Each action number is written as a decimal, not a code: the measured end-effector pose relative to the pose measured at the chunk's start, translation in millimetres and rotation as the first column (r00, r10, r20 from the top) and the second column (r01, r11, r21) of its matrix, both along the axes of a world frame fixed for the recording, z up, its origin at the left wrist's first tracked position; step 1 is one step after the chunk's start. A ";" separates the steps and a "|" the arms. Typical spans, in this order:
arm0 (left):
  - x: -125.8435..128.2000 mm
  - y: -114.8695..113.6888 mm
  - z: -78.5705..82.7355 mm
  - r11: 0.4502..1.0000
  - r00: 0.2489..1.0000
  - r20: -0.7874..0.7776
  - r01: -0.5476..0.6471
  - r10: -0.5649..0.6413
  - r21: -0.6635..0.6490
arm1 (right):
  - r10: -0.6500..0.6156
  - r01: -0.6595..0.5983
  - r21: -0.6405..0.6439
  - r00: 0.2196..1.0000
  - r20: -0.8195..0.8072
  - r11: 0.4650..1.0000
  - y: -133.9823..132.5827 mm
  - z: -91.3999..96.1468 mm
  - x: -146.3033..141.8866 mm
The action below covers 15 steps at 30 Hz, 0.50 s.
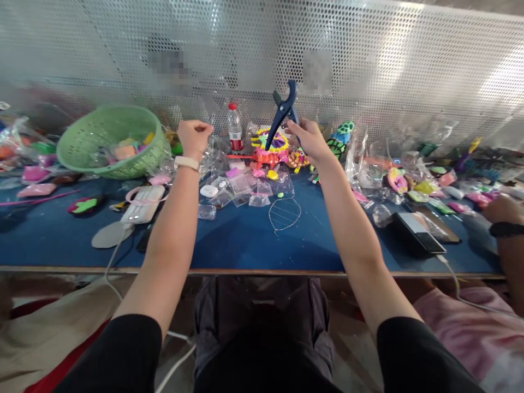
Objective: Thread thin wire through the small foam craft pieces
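Note:
My right hand (308,139) is raised above the back of the table. It grips dark blue shears (283,109) by one handle; their jaws point up and look apart. My left hand (194,139), also raised, has its fingers pinched together. A very thin line seems to run by its fingertips, but I cannot make out what it holds. Below and between my arms, a leaf-shaped loop of twisted wire (300,209) with fine strands across it lies on the blue table (262,251). Colourful clay figures (270,150) stand behind it.
A green basket (114,169) stands at the left, and a red-capped bottle (234,128) at the back. Small plastic bags (241,188) lie mid-table. A white power bank (147,204) and a dark phone (417,234) have cables. Another person's arm (505,218) rests at the right.

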<state>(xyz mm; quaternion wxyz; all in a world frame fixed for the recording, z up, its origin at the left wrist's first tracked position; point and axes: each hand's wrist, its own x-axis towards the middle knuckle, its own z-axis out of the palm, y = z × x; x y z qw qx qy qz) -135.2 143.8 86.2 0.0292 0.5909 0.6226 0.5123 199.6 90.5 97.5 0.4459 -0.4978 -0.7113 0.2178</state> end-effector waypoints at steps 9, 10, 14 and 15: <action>15.6 -8.9 20.4 0.998 1.000 -0.010 0.024 -0.023 0.054 | 0.029 -0.029 -0.007 0.997 0.070 1.000 -26.9 14.4 -7.7; 22.0 -12.4 24.4 0.998 0.998 -0.031 0.061 -0.061 -0.004 | 0.042 -0.042 -0.003 0.997 0.072 0.999 -30.5 16.3 -9.1; 64.8 -28.0 31.2 0.987 0.987 -0.065 0.145 -0.150 -0.071 | 0.091 -0.091 0.021 0.996 0.008 0.996 -37.6 19.3 -16.2; 78.4 -31.8 30.9 0.981 0.980 -0.071 0.181 -0.185 -0.066 | 0.103 -0.102 0.030 0.994 -0.024 0.994 -38.3 19.3 -18.2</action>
